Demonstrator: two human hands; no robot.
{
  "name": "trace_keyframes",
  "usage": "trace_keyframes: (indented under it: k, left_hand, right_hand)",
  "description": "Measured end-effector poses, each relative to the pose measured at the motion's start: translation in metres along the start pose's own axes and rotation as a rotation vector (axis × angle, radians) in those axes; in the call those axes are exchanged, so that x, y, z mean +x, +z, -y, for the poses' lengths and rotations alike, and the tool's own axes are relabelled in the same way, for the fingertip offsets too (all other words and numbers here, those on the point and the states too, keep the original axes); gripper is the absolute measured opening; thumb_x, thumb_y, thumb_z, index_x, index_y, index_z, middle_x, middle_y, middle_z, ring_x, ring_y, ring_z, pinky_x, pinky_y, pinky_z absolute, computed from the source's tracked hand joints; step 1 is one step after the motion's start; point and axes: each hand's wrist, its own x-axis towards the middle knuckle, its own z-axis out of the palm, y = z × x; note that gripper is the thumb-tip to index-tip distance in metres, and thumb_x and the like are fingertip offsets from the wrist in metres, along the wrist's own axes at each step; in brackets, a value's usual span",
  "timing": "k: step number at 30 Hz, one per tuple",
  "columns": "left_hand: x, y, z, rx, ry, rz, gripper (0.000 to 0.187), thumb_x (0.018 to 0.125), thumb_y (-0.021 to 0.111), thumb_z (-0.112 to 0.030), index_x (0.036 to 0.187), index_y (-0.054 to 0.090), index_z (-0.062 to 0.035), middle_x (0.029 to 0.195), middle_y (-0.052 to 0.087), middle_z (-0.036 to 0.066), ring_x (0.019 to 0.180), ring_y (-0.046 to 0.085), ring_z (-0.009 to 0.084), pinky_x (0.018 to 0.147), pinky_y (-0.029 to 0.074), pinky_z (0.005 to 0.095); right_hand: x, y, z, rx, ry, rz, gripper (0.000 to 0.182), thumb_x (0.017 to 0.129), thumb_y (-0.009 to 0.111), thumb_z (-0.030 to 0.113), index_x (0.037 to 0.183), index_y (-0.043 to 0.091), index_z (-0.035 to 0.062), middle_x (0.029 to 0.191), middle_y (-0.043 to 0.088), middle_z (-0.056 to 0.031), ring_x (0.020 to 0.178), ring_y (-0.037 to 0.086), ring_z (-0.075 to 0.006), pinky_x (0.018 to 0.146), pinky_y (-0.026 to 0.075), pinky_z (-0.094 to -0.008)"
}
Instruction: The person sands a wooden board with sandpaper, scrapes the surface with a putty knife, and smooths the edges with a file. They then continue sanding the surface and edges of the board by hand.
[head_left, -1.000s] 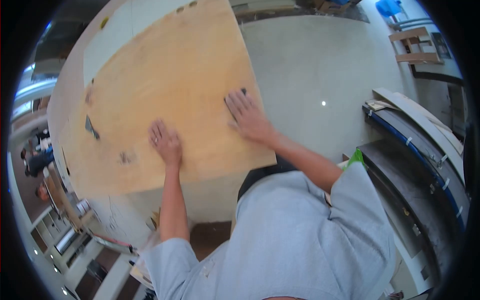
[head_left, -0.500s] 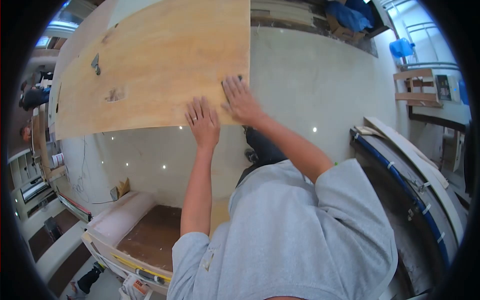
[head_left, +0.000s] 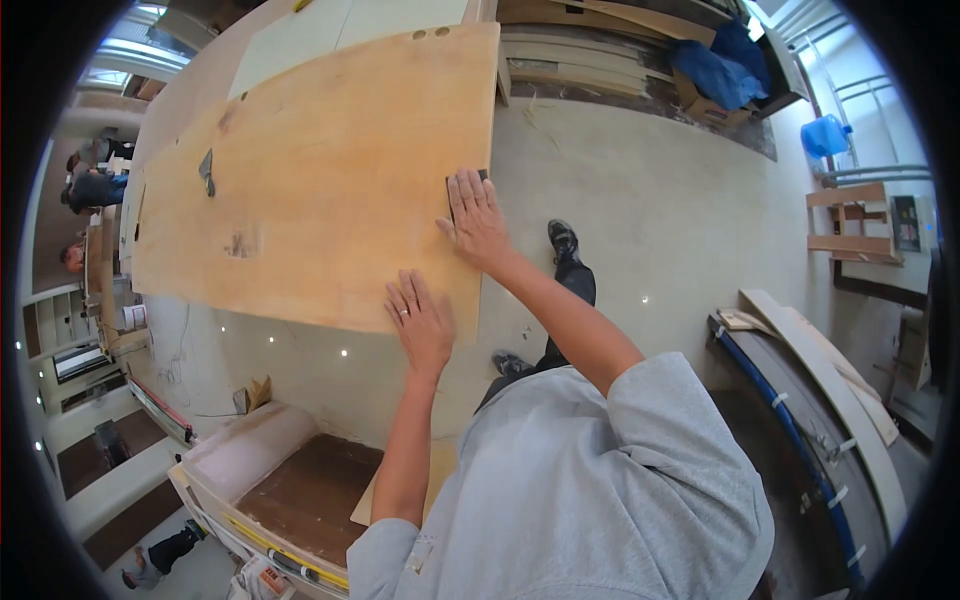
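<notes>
Pressing both palms flat on a large plywood sheet (head_left: pixel 320 180), a person in a grey short-sleeved top leans over it above a pale concrete floor (head_left: pixel 640 190). The left hand (head_left: pixel 422 322), fingers spread and a ring on one of them, lies on the sheet's near corner. The right hand (head_left: pixel 477 222), fingers stretched out close together, rests on the sheet's right edge, partly covering a small dark object (head_left: pixel 482 176) that cannot be made out. A small dark metal tool (head_left: pixel 207 171) lies on the sheet towards its left side, well apart from both hands. Beyond the sheet's far end, stacked timber (head_left: pixel 590 50) lies by blue bags (head_left: pixel 725 65). Below the sheet's near edge stands a low brown-topped counter (head_left: pixel 300 490)
</notes>
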Motion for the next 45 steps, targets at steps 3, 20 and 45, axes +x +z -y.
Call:
trace_keyframes:
  k: [3,20,45]
  left_hand:
    - [0.053,0.006,-0.033,-0.004,0.044,0.037,0.068,0.11,0.048,-0.033,0.166,0.03,0.0005,0.174,0.025,0.022,0.161,0.015,0.0479,0.13,0.007,0.0591]
    - [0.253,0.013,-0.121,0.004,-0.022,0.127,0.079,0.106,0.051,-0.045,0.168,0.028,-0.0025,0.175,0.024,0.019,0.163,0.014,0.0417,0.131,0.004,0.0573]
    - [0.251,0.011,-0.119,-0.103,-0.033,0.101,0.093,0.082,0.079,-0.032,0.161,0.041,0.0009,0.17,0.036,0.021,0.16,0.023,0.0474,0.13,0.01,0.0641]
  right_hand:
    - [0.063,0.0,-0.047,0.051,0.018,0.016,0.078,0.106,0.053,0.043,0.162,0.031,-0.0071,0.172,0.025,-0.0261,0.163,0.016,-0.0388,0.133,0.01,-0.0521]
    - [0.224,-0.001,-0.159,0.521,0.279,-0.024,0.079,0.111,0.051,0.035,0.166,0.014,-0.0075,0.174,0.015,-0.0286,0.163,0.011,-0.0434,0.131,0.012,-0.0543]
    - [0.307,-0.036,-0.215,1.64,0.801,0.101,0.069,0.117,0.037,0.041,0.17,0.017,0.0008,0.171,0.032,-0.0111,0.156,0.031,-0.0213,0.128,0.023,-0.0366]
